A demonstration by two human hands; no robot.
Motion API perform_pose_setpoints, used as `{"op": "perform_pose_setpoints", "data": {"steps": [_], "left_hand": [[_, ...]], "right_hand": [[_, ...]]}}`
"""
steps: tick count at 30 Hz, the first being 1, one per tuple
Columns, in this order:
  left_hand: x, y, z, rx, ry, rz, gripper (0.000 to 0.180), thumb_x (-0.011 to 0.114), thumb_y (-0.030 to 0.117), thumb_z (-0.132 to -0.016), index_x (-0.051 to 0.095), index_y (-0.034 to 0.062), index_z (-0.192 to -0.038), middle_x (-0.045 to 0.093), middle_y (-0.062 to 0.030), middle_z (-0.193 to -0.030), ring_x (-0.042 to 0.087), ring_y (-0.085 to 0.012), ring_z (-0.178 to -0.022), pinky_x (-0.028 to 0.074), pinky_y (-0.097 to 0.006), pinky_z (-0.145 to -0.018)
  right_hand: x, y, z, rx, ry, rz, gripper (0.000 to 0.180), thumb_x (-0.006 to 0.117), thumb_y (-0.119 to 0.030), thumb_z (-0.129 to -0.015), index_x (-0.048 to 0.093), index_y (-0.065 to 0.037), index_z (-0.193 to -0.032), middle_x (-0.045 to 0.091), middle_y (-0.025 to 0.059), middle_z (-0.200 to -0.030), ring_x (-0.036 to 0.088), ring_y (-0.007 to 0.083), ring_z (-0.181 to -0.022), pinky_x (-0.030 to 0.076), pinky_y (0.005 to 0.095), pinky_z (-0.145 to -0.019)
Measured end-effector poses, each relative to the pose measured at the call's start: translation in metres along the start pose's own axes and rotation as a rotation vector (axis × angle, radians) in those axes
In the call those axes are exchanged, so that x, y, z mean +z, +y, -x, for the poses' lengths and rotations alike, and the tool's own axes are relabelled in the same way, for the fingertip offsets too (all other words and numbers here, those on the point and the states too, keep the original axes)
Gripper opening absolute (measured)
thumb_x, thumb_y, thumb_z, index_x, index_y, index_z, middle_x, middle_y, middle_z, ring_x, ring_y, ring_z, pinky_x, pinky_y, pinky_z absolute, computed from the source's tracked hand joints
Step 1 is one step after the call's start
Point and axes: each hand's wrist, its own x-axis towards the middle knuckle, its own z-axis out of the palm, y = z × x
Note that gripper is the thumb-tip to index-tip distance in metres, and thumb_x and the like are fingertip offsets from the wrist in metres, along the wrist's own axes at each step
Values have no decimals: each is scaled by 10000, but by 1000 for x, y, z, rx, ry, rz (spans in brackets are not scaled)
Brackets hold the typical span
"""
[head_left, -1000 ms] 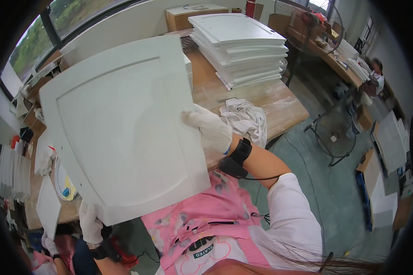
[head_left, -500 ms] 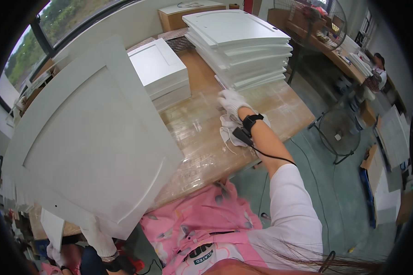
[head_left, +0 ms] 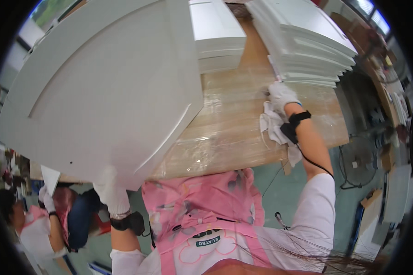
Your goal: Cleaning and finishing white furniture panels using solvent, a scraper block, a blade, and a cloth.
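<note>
A large white cabinet door panel (head_left: 119,91) with a recessed centre stands tilted on the left. At its lower edge, my left hand (head_left: 111,191), in a white knit glove, closes on it; some fingers are hidden. Across the table, my right hand (head_left: 283,95), also gloved, rests close to the near side of a stack of white panels (head_left: 303,41). Its fingers are curled together, and what they hold, if anything, is too small to name. A thin, pale stick-like thing (head_left: 274,68) lies just beyond the fingertips. Beside this hand is a crumpled white cloth (head_left: 273,124).
A smaller stack of white panels (head_left: 219,41) stands on the film-covered wooden table (head_left: 225,137). Behind the large panel at lower left, a co-worker (head_left: 41,224) sits holding a small white panel (head_left: 49,178). A floor fan (head_left: 357,160) stands right of the table.
My view has tilted down and shifted, so things appear displaced in it. My left hand and forearm show more fully. The right hand stays by the tall stack; the left stays on the cabinet door panel.
</note>
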Motion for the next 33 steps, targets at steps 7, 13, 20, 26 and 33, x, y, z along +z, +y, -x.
{"op": "perform_pose_setpoints", "data": {"steps": [7, 13, 20, 26, 33], "left_hand": [[-6, -3, 21, -15, 86, -117, 440, 691, -25, -859, 567, -15, -1282, 654, -87, -1148, 637, -196, -1030, 503, -354, -944], [2, 8, 27, -50, 97, -227, 463, 710, -48, -848, 574, -12, -1289, 651, -88, -1187, 624, -185, -1068, 488, -359, -972], [-13, 2, 19, -95, 81, -257, 406, 692, -34, -870, 587, -7, -1261, 664, -77, -1143, 649, -172, -991, 534, -324, -880], [1, 46, 6, -58, 41, -146, 330, 656, -3, -915, 594, -10, -1239, 664, -74, -1154, 648, -163, -972, 531, -313, -874], [44, 133, 4, 33, -7, -450, 374, 652, 88, -955, 578, -14, -1306, 630, -42, -1189, 587, -114, -1038, 464, -266, -923]], "right_hand": [[-4, -2, -7, -83, -40, 63, 194, 615, -159, -892, 729, -44, -999, 697, 210, -1042, 672, 370, -1013, 558, 460, -847], [7, 0, -13, -64, 30, 66, 183, 567, -129, -887, 713, -58, -972, 695, 215, -1017, 676, 384, -970, 551, 478, -828], [22, 23, -23, 86, 135, -163, 250, 541, -248, -904, 681, -67, -1003, 676, 247, -1015, 650, 422, -965, 510, 516, -846], [-86, -41, 21, 174, 325, -1346, 208, 545, -241, -999, 614, -45, -1014, 689, 76, -875, 626, 173, -755, 500, 300, -726], [-72, -178, 116, -343, 588, -1056, 107, 632, -98, -906, 653, -39, -993, 689, 131, -845, 661, 254, -752, 528, 371, -705]]}}
